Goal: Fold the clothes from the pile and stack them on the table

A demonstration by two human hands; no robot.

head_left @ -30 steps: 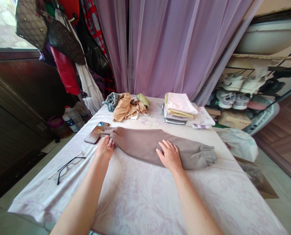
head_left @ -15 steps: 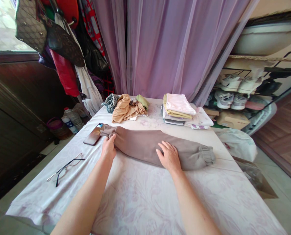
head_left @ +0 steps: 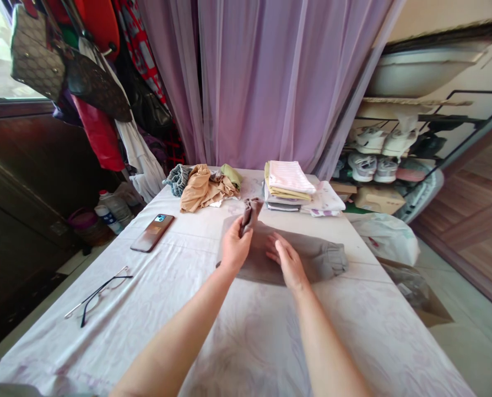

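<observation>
A pair of grey-brown trousers [head_left: 315,255], folded lengthwise, lies across the middle of the table. My left hand [head_left: 235,245] pinches the cuffed left end of them and holds it raised above the rest, so the fabric doubles over. The gathered end at the right stays flat on the cloth. My right hand [head_left: 287,259] rests over the middle of the fabric with its fingers stretched and apart, holding nothing. Whether its fingertips press on the cloth is hard to tell.
A phone [head_left: 152,232] and eyeglasses [head_left: 98,295] lie on the white tablecloth [head_left: 146,314] at the left. Crumpled clothes [head_left: 202,187] sit at the back, beside a stack of folded clothes [head_left: 289,179]. Purple curtains [head_left: 249,82] hang behind; shoes [head_left: 363,165] stand on a rack at right.
My left hand has lifted the trousers' left end and carried it rightward over the rest, uncovering the phone. The right hand stays over the middle. The view has shifted a little.
</observation>
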